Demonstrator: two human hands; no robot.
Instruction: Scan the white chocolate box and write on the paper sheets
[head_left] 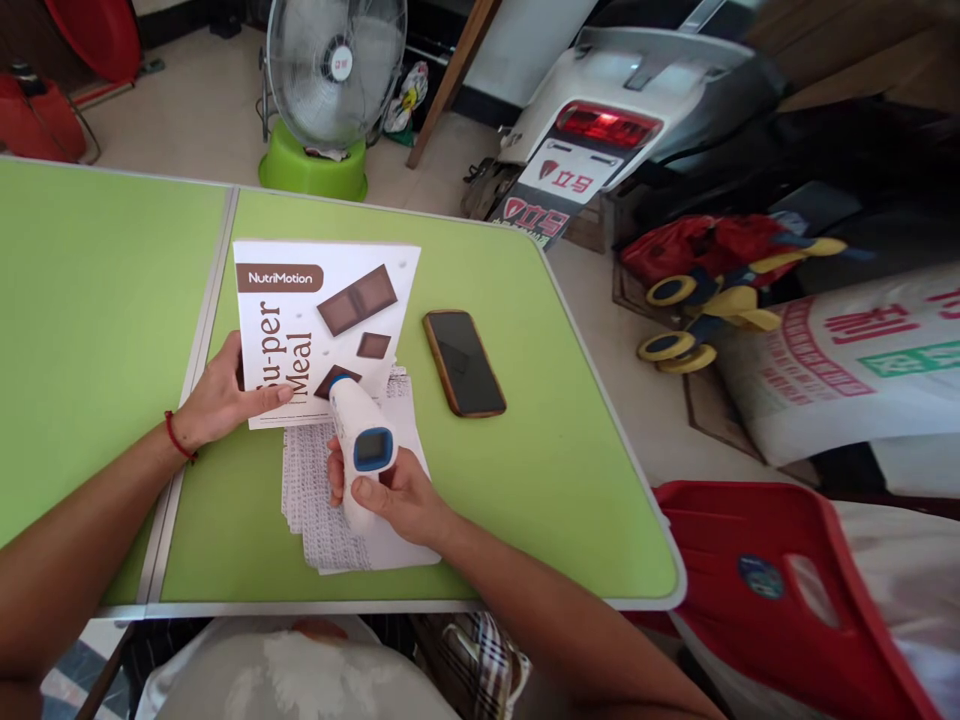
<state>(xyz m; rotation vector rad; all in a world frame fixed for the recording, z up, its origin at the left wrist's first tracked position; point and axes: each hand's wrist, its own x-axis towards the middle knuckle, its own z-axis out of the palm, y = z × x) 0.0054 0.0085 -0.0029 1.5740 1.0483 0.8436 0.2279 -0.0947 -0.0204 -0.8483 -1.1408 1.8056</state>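
My left hand (227, 393) grips the lower left edge of a white box (382, 345) printed "NutriMotion" with pictures of chocolate pieces, its thumb lying across the front. The box is held up with its printed face towards me. In my right hand (405, 495) is a white infrared thermometer (358, 415) with a blue-rimmed screen, fingers wrapped round its handle. Its blue nose points at the lower front of the box; I cannot tell whether they touch. Under both lies a stack of handwritten papers (322, 540) on the green table (555, 500).
A phone (466, 365) in a brown case lies right of the box. Beyond the table stand a fan (337, 65) on a green plastic stool (311, 170) and a white scooter (592, 110). A red plastic chair (757, 520) is close to the right corner.
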